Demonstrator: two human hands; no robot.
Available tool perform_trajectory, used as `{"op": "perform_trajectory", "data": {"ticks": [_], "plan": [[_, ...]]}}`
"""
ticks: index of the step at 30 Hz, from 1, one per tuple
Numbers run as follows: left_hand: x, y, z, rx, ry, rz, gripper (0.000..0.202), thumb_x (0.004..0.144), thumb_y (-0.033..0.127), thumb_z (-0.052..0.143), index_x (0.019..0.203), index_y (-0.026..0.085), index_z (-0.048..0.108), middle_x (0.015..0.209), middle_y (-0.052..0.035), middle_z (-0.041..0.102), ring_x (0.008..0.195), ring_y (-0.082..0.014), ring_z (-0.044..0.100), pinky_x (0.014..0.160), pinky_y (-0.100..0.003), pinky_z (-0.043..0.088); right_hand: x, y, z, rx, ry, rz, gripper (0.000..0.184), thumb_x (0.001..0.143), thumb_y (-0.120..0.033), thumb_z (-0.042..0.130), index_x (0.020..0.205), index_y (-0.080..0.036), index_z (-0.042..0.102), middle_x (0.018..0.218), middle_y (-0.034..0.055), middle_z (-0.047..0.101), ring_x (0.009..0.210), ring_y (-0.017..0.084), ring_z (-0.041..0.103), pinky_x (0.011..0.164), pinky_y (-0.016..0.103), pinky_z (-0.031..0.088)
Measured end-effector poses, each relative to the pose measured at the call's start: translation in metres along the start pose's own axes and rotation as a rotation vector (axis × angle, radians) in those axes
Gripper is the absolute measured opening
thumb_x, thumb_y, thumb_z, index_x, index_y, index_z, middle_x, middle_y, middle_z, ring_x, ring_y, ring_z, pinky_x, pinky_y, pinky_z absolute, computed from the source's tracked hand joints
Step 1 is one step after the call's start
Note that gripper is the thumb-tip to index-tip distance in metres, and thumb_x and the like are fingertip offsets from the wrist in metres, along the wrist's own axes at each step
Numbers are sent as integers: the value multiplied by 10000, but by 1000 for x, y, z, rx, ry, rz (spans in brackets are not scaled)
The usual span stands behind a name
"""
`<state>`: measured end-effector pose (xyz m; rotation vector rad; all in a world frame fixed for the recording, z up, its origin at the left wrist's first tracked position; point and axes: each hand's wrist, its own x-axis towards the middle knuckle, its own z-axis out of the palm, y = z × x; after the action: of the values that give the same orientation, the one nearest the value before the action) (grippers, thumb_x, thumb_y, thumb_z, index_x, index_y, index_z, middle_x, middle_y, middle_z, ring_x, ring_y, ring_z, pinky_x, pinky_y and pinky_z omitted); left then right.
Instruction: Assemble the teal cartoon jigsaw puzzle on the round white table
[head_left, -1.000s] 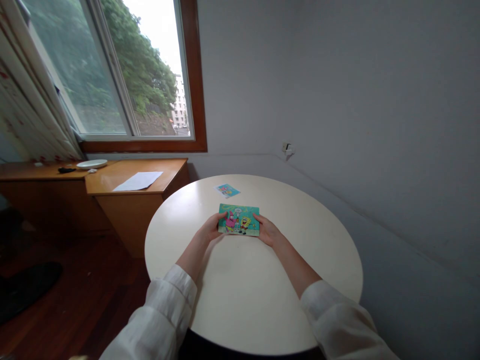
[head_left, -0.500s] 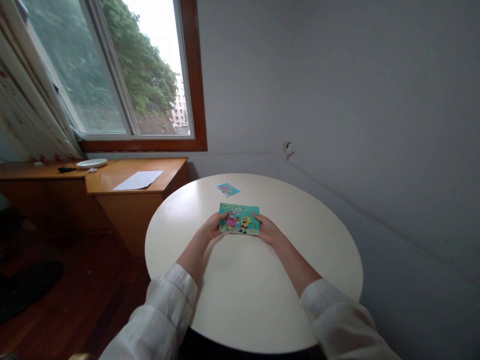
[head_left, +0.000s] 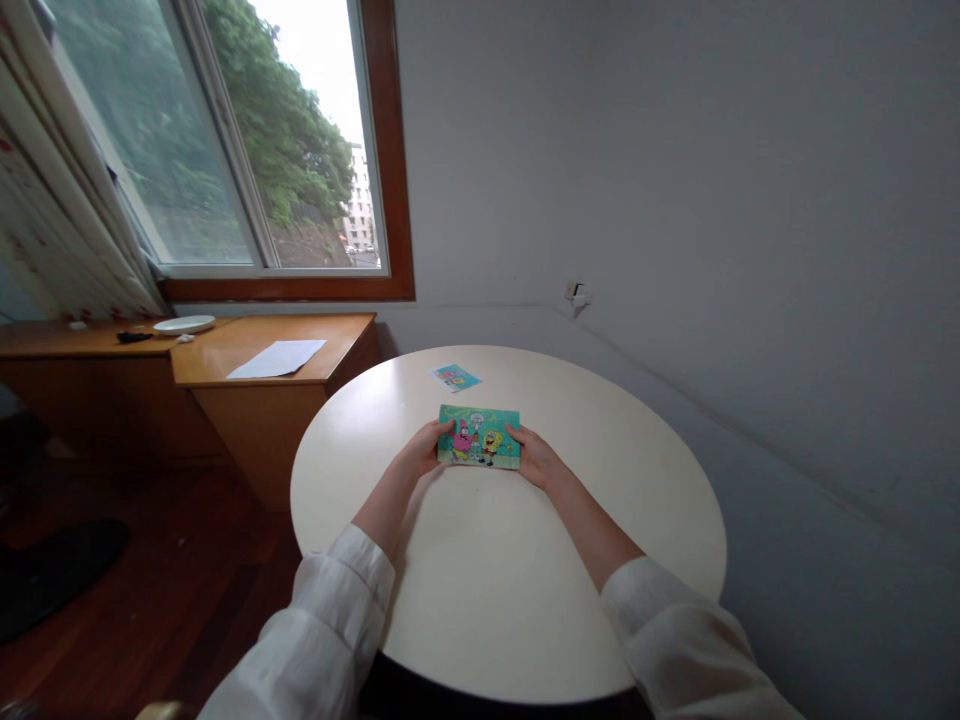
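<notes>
A flat, rectangular turquoise cartoon picture card (head_left: 478,438) is held up over the table, tilted towards me. It shows a pink, a pale and a yellow figure. My left hand (head_left: 421,448) grips its left edge, the thumb on the front. On the right edge, my right hand (head_left: 534,458) holds it the same way. The other fingers of both hands are mostly hidden behind the card. Beyond it, a smaller blue cartoon picture (head_left: 455,377) with a white border lies flat on the table, apart from both hands.
The round white table (head_left: 600,500) stands close to the wall. To the left, a wooden desk (head_left: 345,345) bears a white sheet of paper (head_left: 277,358) and a white plate (head_left: 184,325). A wall socket with a plug (head_left: 577,294) is behind the table.
</notes>
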<state>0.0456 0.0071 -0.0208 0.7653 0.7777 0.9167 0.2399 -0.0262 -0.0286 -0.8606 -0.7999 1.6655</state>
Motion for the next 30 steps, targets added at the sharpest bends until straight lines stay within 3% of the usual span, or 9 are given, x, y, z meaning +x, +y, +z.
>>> {"op": "perform_trajectory", "data": {"ticks": [18, 30], "plan": [[-3, 3, 4, 15, -3, -19, 292, 852, 202, 482, 1110, 77, 537, 890, -155, 699, 779, -253, 678, 786, -425, 526, -3, -3, 2, -43, 40, 4, 161, 848, -194, 456, 959, -159, 566, 826, 76, 718, 698, 199, 681, 706, 405, 551], [-1, 1, 2, 46, 44, 98, 247, 776, 180, 615, 992, 61, 614, 806, -148, 705, 716, -249, 681, 741, -399, 551, 2, -1, -4, -74, 45, -47, 142, 806, -213, 529, 926, -178, 596, 821, 63, 719, 701, 210, 678, 646, 390, 556]]}}
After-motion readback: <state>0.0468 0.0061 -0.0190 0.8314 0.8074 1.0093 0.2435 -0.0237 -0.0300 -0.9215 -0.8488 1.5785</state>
